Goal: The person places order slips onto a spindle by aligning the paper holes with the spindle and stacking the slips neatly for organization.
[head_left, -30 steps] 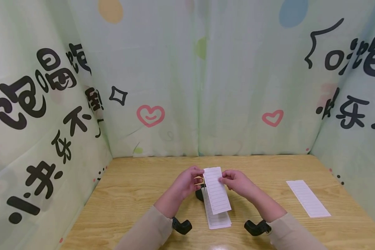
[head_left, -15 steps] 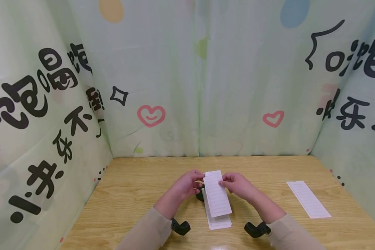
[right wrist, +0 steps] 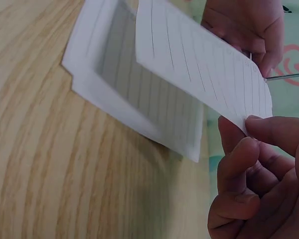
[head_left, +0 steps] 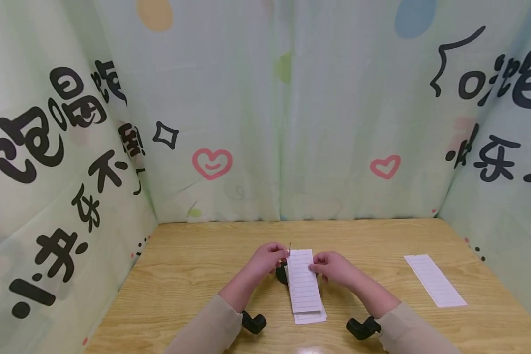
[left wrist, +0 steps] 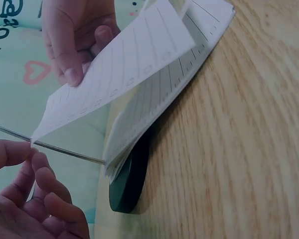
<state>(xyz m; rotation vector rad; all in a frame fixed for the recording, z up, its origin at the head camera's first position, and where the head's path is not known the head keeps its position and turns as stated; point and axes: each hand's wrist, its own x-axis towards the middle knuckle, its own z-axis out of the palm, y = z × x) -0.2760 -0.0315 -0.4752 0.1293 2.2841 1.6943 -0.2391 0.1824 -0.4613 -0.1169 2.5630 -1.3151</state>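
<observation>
A lined white paper slip [head_left: 303, 282] hangs by its corner on the thin metal rod of a bill spike [left wrist: 72, 152], above several similar slips [left wrist: 157, 94] threaded lower down. My left hand [head_left: 265, 259] pinches that corner right beside the rod. On the slip's opposite edge, my right hand [head_left: 334, 267] grips the paper between thumb and fingers. The spike's round black base [left wrist: 128, 186] stands on the table under the lower slips, mostly covered by them in the head view. The rod's tip pokes up past the slip's top edge.
Another lined slip [head_left: 435, 281] lies flat on the wooden table [head_left: 194, 275] at the right. Printed curtains [head_left: 248, 108] enclose the table at the back and both sides. A black wrist device [head_left: 253, 322] sits on each wrist.
Both hands have lowered the slip a little, and the rod's tip now shows above its top edge. The slip at the right has stayed in place.
</observation>
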